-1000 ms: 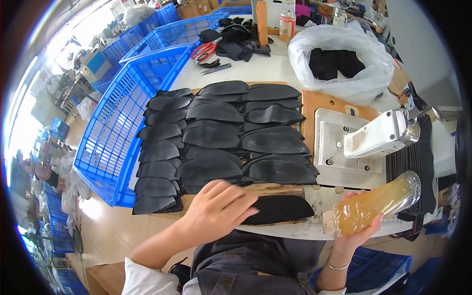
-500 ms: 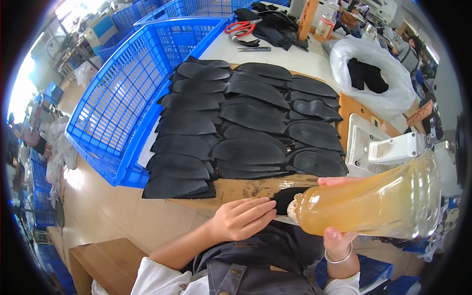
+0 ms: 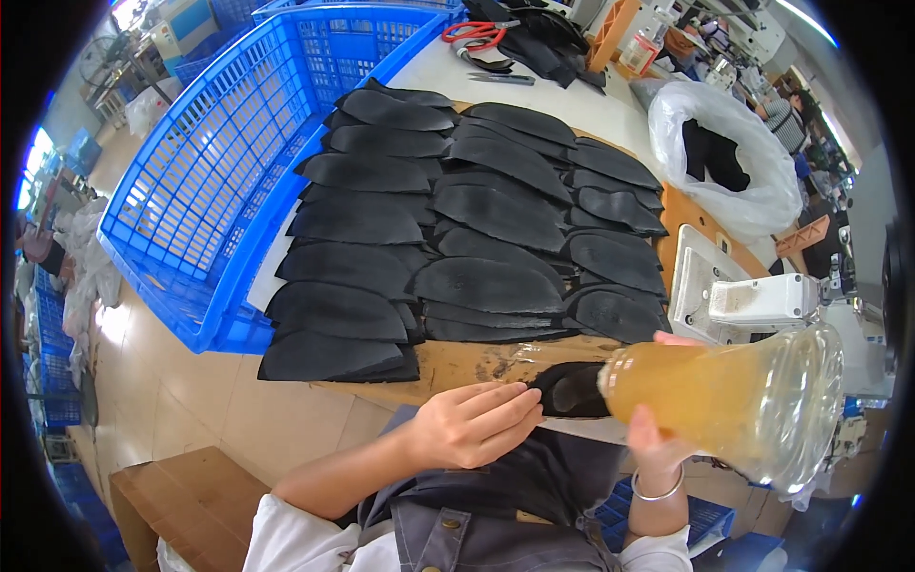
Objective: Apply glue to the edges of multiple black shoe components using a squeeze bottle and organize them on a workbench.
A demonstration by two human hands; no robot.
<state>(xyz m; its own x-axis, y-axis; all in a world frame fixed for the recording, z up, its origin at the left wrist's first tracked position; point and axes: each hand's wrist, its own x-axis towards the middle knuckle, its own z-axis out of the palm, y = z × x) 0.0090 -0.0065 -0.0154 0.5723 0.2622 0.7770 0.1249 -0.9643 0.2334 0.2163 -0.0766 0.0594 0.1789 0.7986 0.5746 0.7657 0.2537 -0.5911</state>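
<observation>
My right hand grips a clear plastic bottle of cloudy yellow liquid, tilted nearly on its side with its mouth pointing left. The mouth end is over the right part of a small black curved piece at the near edge of the board. A shiny wet-looking patch shows on that piece. With its fingers pressed together, my left hand holds the piece's left end; the thumb is hidden. Beyond my hands, overlapping black curved pieces lie in three columns.
The brown board lies on a white table. A blue basket stands at left. Red-handled scissors and small snips lie at the back. On the right are a plastic bag with black material and a white machine part.
The bottle has shifted slightly right and its mouth end has moved off the middle of the black piece, showing a shiny patch there. My left hand stays at the piece's left end.
</observation>
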